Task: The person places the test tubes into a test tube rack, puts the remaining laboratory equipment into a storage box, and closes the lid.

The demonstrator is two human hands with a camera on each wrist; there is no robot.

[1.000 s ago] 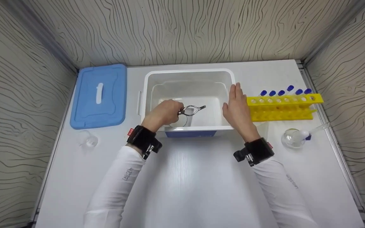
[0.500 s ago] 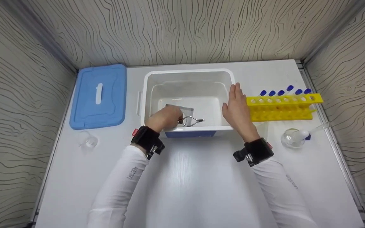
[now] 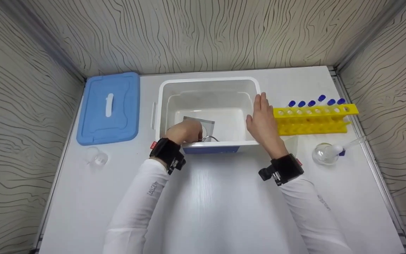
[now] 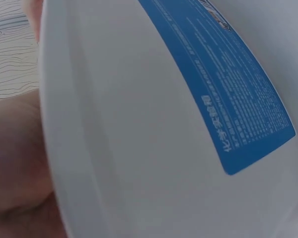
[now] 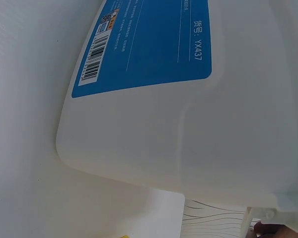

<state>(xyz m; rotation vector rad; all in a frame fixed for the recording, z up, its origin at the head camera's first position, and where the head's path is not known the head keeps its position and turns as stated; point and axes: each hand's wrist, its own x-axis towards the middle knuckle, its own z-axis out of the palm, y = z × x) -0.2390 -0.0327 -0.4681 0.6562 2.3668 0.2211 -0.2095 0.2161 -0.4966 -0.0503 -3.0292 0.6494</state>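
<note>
Left hand (image 3: 188, 130): reaching over the near rim into the bin, fingers curling around the metal tool; the fingertips are staying out of sight, so the tightness of the grip is not showing.
Metal tool (image 3: 210, 137): sitting low inside the bin, close to the near wall, a thin curved part emerging beside the left hand; its tip is hiding behind the rim.
Right hand (image 3: 262, 120): resting at the bin's right side, fingers extending along the rim, thumb standing apart, nothing visibly being held.
White bin (image 3: 208, 79): standing uncovered on the bench (image 3: 203, 201), its blue label (image 4: 233, 94) facing the near side.
Flat sheet (image 3: 209, 124): lying inside the bin, partly hiding under the left hand; contact with the tool cannot be told.
Blue lid (image 3: 125, 106): lying left of the bin, well apart, white handle facing up.
Yellow rack (image 3: 312, 130): standing just right of the right hand, blue-capped tubes (image 3: 311, 103) leaning at its far side.
Round glass vessel (image 3: 321, 155): resting nearer than the rack.
Small clear vessel (image 3: 100, 158): resting nearer than the lid.
Step in hand, as judged: placing the tool within the bin while the right hand is steadying it.
Next move, as judged: calling for supporting the tool on the floor before loosening the fingers.
</note>
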